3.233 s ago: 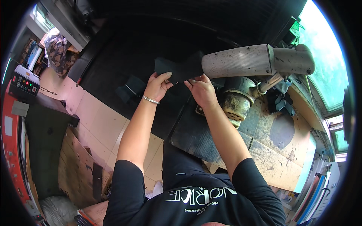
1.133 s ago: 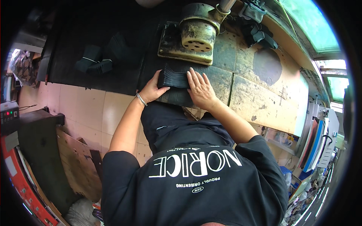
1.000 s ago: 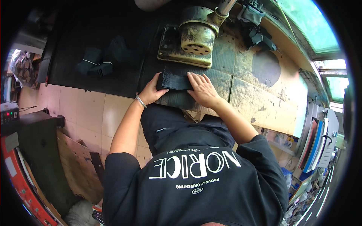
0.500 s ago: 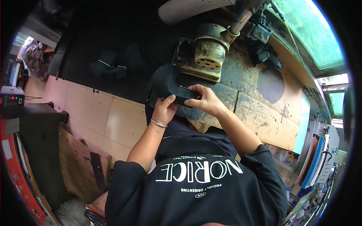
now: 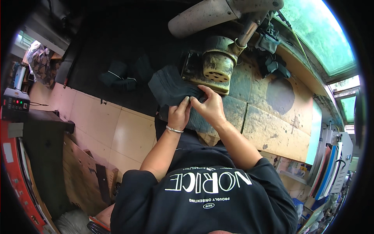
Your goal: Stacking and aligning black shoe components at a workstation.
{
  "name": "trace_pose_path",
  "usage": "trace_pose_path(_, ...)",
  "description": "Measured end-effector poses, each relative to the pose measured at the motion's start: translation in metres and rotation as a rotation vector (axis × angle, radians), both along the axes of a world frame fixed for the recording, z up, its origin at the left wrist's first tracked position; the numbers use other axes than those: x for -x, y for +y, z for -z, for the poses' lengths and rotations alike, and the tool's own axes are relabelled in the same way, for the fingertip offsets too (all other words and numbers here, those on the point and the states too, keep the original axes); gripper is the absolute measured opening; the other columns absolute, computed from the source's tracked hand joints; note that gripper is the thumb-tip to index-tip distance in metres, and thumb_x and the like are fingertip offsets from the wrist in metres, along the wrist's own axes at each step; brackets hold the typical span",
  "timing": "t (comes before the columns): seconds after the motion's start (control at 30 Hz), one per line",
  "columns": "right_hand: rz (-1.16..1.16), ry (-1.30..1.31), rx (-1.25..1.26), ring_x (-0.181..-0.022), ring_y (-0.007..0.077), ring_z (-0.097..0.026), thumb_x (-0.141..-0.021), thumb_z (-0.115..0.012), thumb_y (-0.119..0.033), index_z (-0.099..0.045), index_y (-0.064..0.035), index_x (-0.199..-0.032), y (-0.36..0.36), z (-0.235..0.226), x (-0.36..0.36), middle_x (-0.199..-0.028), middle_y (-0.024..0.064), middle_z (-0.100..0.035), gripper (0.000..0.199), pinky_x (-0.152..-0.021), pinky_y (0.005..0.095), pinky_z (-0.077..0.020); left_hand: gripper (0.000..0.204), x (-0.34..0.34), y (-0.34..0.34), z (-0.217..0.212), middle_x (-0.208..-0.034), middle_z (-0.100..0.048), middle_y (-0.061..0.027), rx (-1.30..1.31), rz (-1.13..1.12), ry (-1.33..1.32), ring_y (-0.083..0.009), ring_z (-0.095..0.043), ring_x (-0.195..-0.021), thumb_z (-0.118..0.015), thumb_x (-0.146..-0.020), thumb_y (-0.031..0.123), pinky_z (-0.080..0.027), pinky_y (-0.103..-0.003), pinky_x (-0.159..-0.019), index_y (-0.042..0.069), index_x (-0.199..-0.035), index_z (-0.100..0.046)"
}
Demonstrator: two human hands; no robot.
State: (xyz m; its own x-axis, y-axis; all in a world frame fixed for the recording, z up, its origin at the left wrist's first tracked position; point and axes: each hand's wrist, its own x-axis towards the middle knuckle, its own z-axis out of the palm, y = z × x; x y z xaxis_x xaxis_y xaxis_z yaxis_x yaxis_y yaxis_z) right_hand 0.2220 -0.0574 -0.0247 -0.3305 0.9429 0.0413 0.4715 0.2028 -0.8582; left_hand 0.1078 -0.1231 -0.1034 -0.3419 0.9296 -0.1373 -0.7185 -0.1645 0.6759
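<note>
A stack of thin black flexible sheets (image 5: 168, 86) is fanned out above the near edge of the dark worktable. My left hand (image 5: 180, 114) pinches its near edge, thumb and fingers closed. Right beside it, my right hand (image 5: 210, 108) grips the stack's right end between thumb and fingers, and the two thumbs almost meet. The far left part of the stack spreads loose, its layers showing as fine ridges. Just beyond my right hand stands a stained yellowish metal pot (image 5: 218, 64) with holes in its face, on a square base.
Dark bundles with a pale band (image 5: 119, 76) lie on the black tabletop (image 5: 117, 39). Stained cardboard (image 5: 276, 124) covers the right side. A grey tube-shaped housing (image 5: 202, 17) hangs overhead. Dark cloths (image 5: 272, 64) lie by the window, and a control box (image 5: 14, 102) with lit lamps stands far left.
The stack has gone from a bent curve to a spread fan. My hands have come closer together, and the whole view has shifted slightly.
</note>
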Motion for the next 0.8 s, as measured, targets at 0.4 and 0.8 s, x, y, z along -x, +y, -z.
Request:
trace_pose_path(0.4,-0.218,0.1,0.051,-0.118,0.0269,-0.055,-0.088,-0.064,-0.014,-0.046,-0.0004,-0.136,-0.005,0.079,-0.06,-0.128,0.0157,-0.057,0.053,-0.097,0.0377,-0.0439,0.019,0.07,0.074,-0.04,-0.11,-0.065,-0.0128,-0.171,0.075,-0.071,-0.0231,-0.064,-0.103,-0.055,-0.092,0.001,-0.052,-0.038,-0.092,-0.001,-0.109,-0.062)
trace_pose_path(0.8,-0.387,-0.135,-0.415,-0.109,0.0313,-0.057,-0.076,-0.061,-0.001,-0.064,-0.0041,-0.103,-0.022,0.113,-0.077,-0.119,0.0097,-0.062,0.028,-0.09,0.0417,-0.0455,0.028,0.106,0.149,-0.078,-0.116,-0.062,-0.0175,-0.245,0.307,0.033,-0.0287,-0.062,-0.108,-0.059,-0.09,0.002,-0.049,-0.046,-0.096,-0.006,-0.117,-0.056)
